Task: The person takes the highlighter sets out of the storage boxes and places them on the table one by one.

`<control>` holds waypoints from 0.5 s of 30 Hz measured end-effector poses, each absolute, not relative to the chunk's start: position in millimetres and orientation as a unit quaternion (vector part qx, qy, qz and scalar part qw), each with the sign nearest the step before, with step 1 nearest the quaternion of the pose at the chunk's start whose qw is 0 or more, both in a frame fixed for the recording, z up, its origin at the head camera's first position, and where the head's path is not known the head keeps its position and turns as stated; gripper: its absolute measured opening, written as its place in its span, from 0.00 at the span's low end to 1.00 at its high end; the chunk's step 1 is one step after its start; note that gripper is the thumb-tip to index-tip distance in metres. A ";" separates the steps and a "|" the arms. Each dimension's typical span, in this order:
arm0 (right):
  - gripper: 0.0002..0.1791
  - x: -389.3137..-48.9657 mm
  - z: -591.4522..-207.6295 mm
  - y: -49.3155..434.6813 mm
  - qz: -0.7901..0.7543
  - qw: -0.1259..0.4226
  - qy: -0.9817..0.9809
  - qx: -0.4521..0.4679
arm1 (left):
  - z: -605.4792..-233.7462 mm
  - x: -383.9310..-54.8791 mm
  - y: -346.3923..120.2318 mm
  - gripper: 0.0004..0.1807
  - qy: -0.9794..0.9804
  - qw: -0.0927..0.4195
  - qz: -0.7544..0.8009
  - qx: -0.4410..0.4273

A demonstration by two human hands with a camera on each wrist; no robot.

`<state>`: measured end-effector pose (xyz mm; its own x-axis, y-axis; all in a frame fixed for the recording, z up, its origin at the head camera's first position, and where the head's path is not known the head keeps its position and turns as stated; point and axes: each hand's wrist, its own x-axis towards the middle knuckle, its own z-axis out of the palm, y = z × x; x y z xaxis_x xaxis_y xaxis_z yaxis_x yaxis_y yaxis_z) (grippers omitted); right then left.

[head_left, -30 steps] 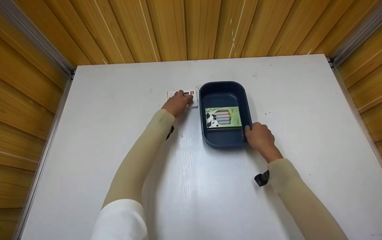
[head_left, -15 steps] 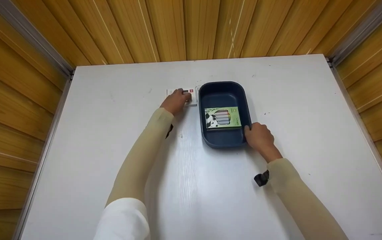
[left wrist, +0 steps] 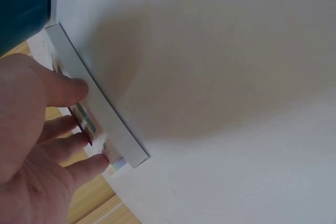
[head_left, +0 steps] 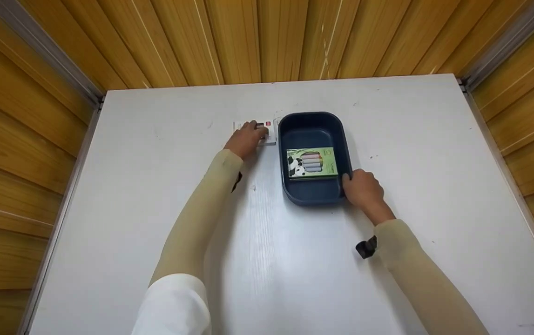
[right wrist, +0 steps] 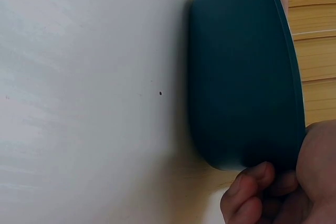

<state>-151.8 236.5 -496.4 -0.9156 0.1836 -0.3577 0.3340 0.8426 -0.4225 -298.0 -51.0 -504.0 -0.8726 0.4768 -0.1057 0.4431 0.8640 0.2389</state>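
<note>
A dark blue rounded plastic bin (head_left: 318,191) stands on the white table in the head view. In it lies a green box (head_left: 312,163) printed with pandas and pastel sticks. My right hand (head_left: 363,188) grips the bin's near right wall, thumb over the rim; in the right wrist view its fingers (right wrist: 247,190) curl beneath the outer side. My left hand (head_left: 246,139) rests on a thin white box (head_left: 271,134) with a red mark, flat left of the bin. The left wrist view has the thumb and fingertips touching this box's (left wrist: 105,108) printed top, fairly straight.
The white table (head_left: 155,186) extends around the bin and box. Behind it and at both sides rise yellow wood-panelled walls (head_left: 276,42). A black strap mount (head_left: 366,249) sits at my right wrist. The bin's side (left wrist: 21,9) is close to the white box's end.
My left hand and the white box beneath it have slid slightly away from me along the bin's side. My right hand keeps its grip, and the bin stays about where it was.
</note>
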 end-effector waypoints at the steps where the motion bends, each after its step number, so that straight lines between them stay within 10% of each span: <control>1: 0.25 -151.8 -496.2 236.4 -0.246 0.152 0.948 0.136 | -504.1 -298.1 -50.9 0.22 0.963 0.081 0.100 0.238; 15: 0.25 -151.7 -496.4 236.2 -0.248 0.147 0.948 0.136 | -505.0 -297.4 -51.7 0.19 0.960 0.073 0.090 0.253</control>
<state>-151.7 236.2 -496.4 -0.9197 0.1849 -0.3464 0.3307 0.8404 -0.4293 -297.4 -51.7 -505.0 -0.8611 0.4994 -0.0950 0.4730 0.8556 0.2101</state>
